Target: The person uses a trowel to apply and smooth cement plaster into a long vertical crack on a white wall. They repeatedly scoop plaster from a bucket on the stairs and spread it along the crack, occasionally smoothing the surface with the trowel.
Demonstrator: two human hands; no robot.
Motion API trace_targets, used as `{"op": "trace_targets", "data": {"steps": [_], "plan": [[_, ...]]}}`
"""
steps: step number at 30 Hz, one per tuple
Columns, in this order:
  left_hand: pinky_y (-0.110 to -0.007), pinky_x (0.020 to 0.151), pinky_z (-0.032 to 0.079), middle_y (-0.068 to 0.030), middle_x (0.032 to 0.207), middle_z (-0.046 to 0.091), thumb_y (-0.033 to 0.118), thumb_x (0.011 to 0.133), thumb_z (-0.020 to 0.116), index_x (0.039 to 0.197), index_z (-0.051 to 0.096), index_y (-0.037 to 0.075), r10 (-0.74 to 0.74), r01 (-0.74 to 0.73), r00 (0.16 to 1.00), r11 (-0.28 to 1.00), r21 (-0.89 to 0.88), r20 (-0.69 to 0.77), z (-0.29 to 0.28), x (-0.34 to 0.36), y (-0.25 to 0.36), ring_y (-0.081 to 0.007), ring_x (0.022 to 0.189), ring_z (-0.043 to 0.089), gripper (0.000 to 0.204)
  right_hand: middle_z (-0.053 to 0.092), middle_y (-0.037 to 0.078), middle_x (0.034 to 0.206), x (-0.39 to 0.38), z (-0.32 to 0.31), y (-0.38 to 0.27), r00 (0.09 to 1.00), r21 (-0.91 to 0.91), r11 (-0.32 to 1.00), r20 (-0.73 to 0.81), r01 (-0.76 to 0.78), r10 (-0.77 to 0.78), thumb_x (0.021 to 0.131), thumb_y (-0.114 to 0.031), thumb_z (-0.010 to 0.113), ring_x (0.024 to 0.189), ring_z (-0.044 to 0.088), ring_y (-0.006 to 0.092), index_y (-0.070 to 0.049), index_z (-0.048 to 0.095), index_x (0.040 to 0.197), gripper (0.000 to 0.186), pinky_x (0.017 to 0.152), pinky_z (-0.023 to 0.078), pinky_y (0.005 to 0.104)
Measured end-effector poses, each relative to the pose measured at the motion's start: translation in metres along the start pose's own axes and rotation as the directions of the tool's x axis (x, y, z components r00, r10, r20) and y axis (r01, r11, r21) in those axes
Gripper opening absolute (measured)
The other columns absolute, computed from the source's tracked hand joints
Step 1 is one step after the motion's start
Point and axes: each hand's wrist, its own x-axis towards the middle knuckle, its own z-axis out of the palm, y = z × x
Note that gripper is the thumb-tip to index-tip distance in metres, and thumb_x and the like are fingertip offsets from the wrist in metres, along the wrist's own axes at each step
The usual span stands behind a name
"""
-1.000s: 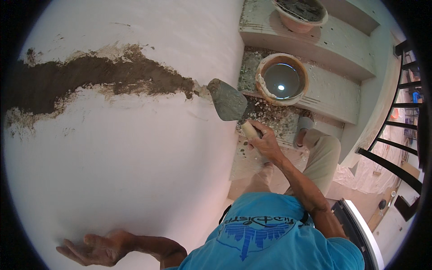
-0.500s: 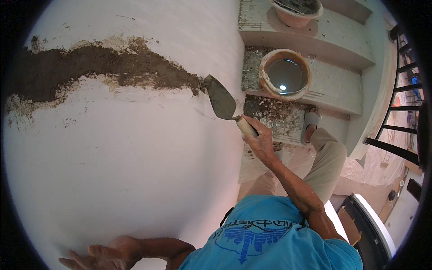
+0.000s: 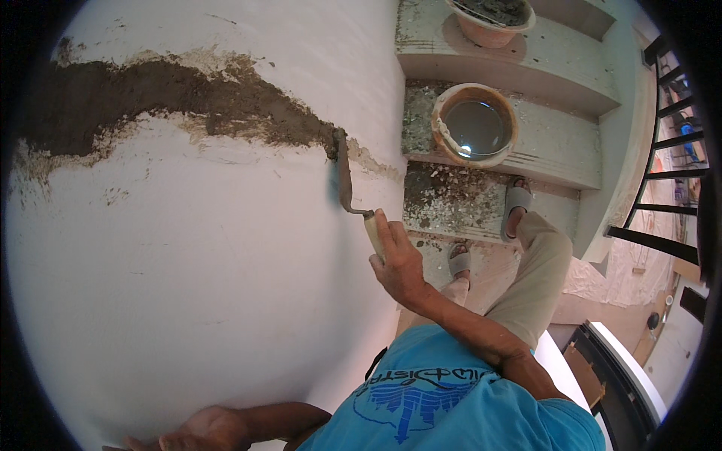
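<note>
My right hand point(image 3: 400, 261) is closed round the pale handle of a pointed trowel point(image 3: 345, 177). The blade is turned nearly edge-on, its tip at the right end of a rough band of dark wet mortar point(image 3: 177, 96) on the white wall point(image 3: 203, 248). From that end a thin beige smear runs on to the wall's edge by the stairs. At the lower left, my left hand point(image 3: 203, 432) lies by the wall with fingers stretched out, holding nothing; the lower frame edge cuts part of it off.
A bucket of cloudy water point(image 3: 477, 128) stands on a step, and a tub of dark mortar point(image 3: 496, 19) on a higher one. Crumbs of mortar litter the stairs point(image 3: 444, 195), where my sandalled feet stand. A black railing point(image 3: 673, 177) runs along the right.
My right hand has moved down and left, turning the trowel from blade-face view to nearly edge-on against the wall. My left hand has slid slightly lower.
</note>
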Motion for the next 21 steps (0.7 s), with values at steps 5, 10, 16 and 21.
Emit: {"op": "trace_targets", "data": {"steps": [5, 10, 16, 21], "plan": [[-0.064, 0.103, 0.047, -0.0182, 0.120, 0.068, 0.024, 0.101, 0.058, 0.103, 0.073, 0.014, -0.004, 0.004, 1.000, 1.000, -0.013, -0.001, 0.001, 0.002, 0.000, -0.0413, 0.126, 0.056, 0.018, 0.051, 0.019, 0.114, -0.002, 0.001, -0.022, 0.999, -0.044, 0.999, 0.047, -0.012, 0.014, 0.068, -0.001, 0.078, 0.090, 0.062, 0.0354, 0.002, 0.028, 0.151, 0.096, 0.070, 0.057, 0.0415], [-0.064, 0.103, 0.047, -0.0184, 0.120, 0.068, 0.024, 0.101, 0.058, 0.103, 0.073, 0.014, -0.010, 0.010, 1.000, 0.999, -0.034, -0.011, 0.005, 0.001, 0.002, -0.0414, 0.126, 0.056, 0.018, 0.048, 0.018, 0.111, -0.005, -0.008, -0.035, 0.993, -0.073, 0.997, 0.113, -0.015, 0.023, 0.070, -0.002, 0.073, 0.095, 0.060, 0.0338, 0.007, 0.028, 0.148, 0.090, 0.070, 0.058, 0.0393], [-0.064, 0.103, 0.047, -0.0185, 0.120, 0.068, 0.024, 0.100, 0.058, 0.103, 0.073, 0.013, -0.013, 0.012, 1.000, 0.999, -0.044, -0.014, 0.005, 0.003, 0.002, -0.0414, 0.126, 0.056, 0.019, 0.047, 0.018, 0.108, -0.009, -0.021, -0.043, 0.983, -0.046, 0.998, 0.177, -0.042, 0.050, 0.072, -0.003, 0.070, 0.098, 0.058, 0.0339, 0.007, 0.029, 0.146, 0.086, 0.072, 0.057, 0.0407], [-0.064, 0.104, 0.046, -0.0187, 0.120, 0.068, 0.024, 0.100, 0.058, 0.103, 0.073, 0.013, -0.015, 0.014, 1.000, 0.999, -0.046, -0.011, 0.003, 0.004, 0.002, -0.0415, 0.126, 0.057, 0.019, 0.049, 0.019, 0.108, -0.016, -0.044, -0.041, 0.976, 0.002, 0.998, 0.209, -0.064, 0.062, 0.071, -0.004, 0.071, 0.095, 0.060, 0.0363, 0.003, 0.033, 0.147, 0.085, 0.075, 0.055, 0.0438]]}}
